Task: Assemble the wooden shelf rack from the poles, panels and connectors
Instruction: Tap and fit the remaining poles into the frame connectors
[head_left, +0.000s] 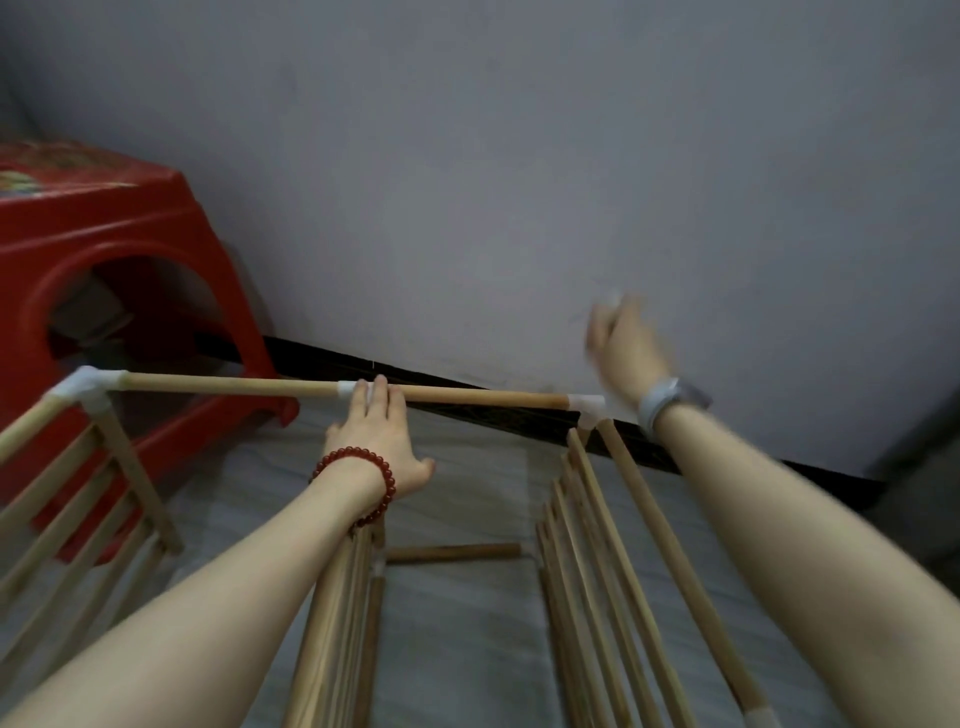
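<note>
The left hand (375, 435) rests with straight fingers on the horizontal round wooden pole (467, 396); the blurred right hand (621, 340), raised above its white end connector (587, 404), seems loosely curled and holds nothing.

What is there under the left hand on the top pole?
The left hand rests on the top pole, fingers over a white connector at its middle. Only the connector's left end shows; the rest is covered by the fingers.

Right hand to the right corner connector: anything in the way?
Nothing visible. The right hand is blurred, raised above and just right of the connector, with only bare wall behind. The left hand rests on the top pole, well to the left.
</note>
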